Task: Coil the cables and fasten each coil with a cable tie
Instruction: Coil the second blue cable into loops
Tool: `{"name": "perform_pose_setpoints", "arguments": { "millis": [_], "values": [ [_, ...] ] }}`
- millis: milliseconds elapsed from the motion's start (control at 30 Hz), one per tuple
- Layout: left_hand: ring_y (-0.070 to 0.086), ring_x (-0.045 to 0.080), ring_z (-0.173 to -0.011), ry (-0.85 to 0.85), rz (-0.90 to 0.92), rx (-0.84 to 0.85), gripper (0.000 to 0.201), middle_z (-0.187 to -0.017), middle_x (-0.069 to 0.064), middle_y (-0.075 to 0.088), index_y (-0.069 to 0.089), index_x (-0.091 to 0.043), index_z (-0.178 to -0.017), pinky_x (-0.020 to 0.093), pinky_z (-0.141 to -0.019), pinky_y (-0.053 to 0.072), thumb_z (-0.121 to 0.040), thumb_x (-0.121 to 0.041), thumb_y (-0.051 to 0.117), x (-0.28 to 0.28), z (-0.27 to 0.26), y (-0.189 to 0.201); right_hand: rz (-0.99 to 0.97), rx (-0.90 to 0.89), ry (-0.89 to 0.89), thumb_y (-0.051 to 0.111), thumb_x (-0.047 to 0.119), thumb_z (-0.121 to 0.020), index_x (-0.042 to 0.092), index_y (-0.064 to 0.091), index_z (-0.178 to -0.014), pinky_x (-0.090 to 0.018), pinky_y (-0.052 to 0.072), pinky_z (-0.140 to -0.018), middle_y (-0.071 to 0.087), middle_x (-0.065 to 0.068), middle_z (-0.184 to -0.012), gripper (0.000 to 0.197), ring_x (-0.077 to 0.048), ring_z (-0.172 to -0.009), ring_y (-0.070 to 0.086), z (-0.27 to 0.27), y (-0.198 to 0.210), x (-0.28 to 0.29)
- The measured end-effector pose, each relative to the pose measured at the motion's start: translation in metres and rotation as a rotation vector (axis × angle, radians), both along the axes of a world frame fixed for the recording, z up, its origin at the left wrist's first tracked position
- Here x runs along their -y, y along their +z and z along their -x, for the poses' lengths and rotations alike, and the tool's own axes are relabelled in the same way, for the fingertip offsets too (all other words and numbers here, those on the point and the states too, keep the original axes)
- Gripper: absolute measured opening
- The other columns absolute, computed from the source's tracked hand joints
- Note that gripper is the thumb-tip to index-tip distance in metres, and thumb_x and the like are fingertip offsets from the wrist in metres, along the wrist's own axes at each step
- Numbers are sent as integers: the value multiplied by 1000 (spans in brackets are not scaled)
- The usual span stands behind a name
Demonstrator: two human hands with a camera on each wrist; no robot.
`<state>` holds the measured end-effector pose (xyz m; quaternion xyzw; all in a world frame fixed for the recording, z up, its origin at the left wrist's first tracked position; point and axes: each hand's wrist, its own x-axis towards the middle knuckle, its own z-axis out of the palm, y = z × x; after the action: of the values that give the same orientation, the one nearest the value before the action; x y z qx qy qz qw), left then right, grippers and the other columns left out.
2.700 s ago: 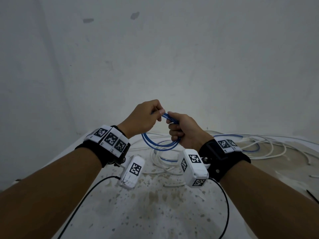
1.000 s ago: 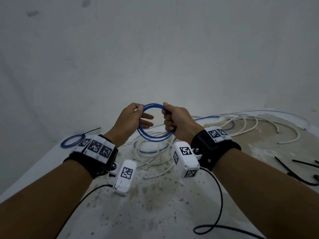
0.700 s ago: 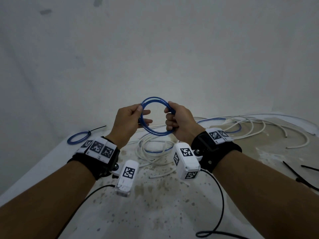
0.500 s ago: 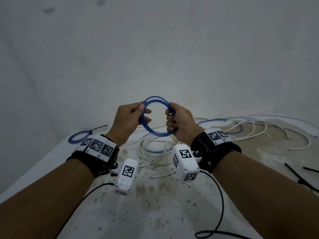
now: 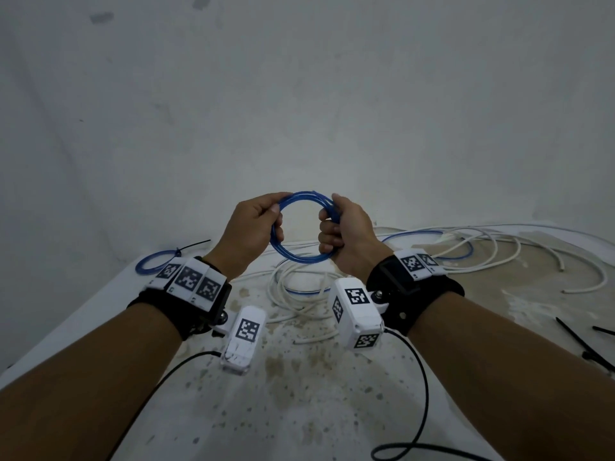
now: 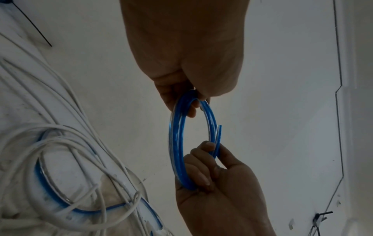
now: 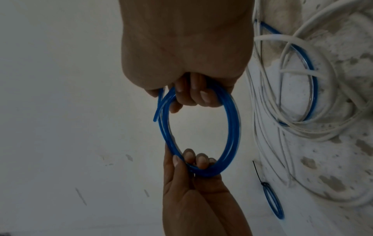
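In the head view, the left hand [image 5: 248, 227] and right hand [image 5: 346, 232] hold a round coil of translucent blue plastic cable [image 5: 301, 257] upright above the stained white table [image 5: 299, 394], fingers curled round opposite sides. Loose white cables [image 5: 299, 294] lie beneath; a tied blue coil with a black cable tie [image 5: 156, 262] rests far left, and spare black cable ties [image 5: 579, 344] far right. The left wrist view shows thumb and fingers pinching the coil, a cut cable end [image 6: 219, 129] jutting out. The right wrist view shows fingers [image 7: 193, 94] wrapped through the ring.
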<state>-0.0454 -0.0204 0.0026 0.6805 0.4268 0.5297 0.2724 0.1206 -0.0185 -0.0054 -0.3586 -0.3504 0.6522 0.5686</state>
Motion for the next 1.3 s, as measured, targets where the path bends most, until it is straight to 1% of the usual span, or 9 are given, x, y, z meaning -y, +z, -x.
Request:
{"name": "perform_pose_setpoints", "arguments": {
  "millis": [233, 333, 433, 533, 700, 833, 1000, 1133, 1300],
  "values": [
    [56, 11, -55, 30, 26, -110, 30, -94, 6, 67, 66, -17, -113, 26, -59, 49, -105, -24, 38, 1, -3, 9, -56, 106, -26, 44, 33, -102, 15, 48, -67, -25, 22, -42, 28, 6, -47, 40, -11, -39, 22, 4, -5, 3],
    [57, 14, -63, 72, -33, -212, 32, -90, 1, 67, 66, -20, -111, 26, -59, 49, -102, -39, 42, 2, -6, 15, -114, 178, -7, 45, 34, -103, 14, 50, -70, -25, 23, -43, 30, 6, -47, 39, -11, -40, 23, 8, -3, 5],
    [57, 16, -69, 116, -87, -339, 34, -78, 2, 63, 67, -18, -102, 36, -65, 51, -99, -45, 46, 2, -9, 20, -167, 261, 5, 46, 34, -102, 13, 51, -72, -24, 25, -43, 31, 7, -46, 37, -10, -40, 24, 11, 0, 5],
    [52, 15, -66, 129, -108, -423, 28, -73, 1, 58, 63, -16, -95, 40, -68, 51, -98, -41, 51, 1, -9, 20, -208, 311, 20, 45, 34, -103, 12, 52, -73, -24, 26, -43, 31, 7, -46, 37, -10, -40, 25, 13, 0, 6],
    [44, 11, -59, 87, -97, -378, 19, -73, 7, 58, 58, -13, -91, 27, -59, 40, -99, -29, 54, 1, -6, 17, -199, 293, 42, 43, 32, -103, 11, 53, -73, -24, 24, -43, 31, 6, -47, 38, -10, -41, 24, 11, -2, 9],
    [41, 6, -47, 43, -54, -350, 17, -72, 0, 67, 59, -15, -87, 23, -49, 36, -99, -26, 54, 2, -4, 15, -183, 302, 62, 43, 31, -103, 11, 54, -73, -24, 24, -43, 31, 6, -48, 38, -10, -41, 24, 9, -4, 11],
    [52, 13, -57, 65, -140, -390, 18, -71, -3, 69, 65, -18, -91, 27, -57, 42, -99, -29, 53, 5, -12, 15, -159, 317, 55, 42, 30, -103, 9, 56, -73, -24, 23, -43, 31, 5, -48, 39, -10, -39, 25, 0, 0, 17],
    [47, 4, -51, 81, -218, -435, 19, -67, -4, 64, 64, -16, -90, 12, -51, 36, -98, -31, 55, 11, -24, 13, -135, 340, 16, 44, 29, -103, 6, 61, -76, -24, 24, -42, 31, 4, -49, 39, -10, -40, 26, -12, 5, 21],
    [41, 13, -54, 96, -227, -399, 25, -63, 5, 54, 60, -10, -81, 27, -57, 37, -98, -28, 55, 14, -36, 10, -136, 372, 12, 44, 29, -103, 6, 62, -79, -23, 25, -41, 30, 3, -51, 37, -10, -41, 25, -21, 4, 31]
  ]
}}
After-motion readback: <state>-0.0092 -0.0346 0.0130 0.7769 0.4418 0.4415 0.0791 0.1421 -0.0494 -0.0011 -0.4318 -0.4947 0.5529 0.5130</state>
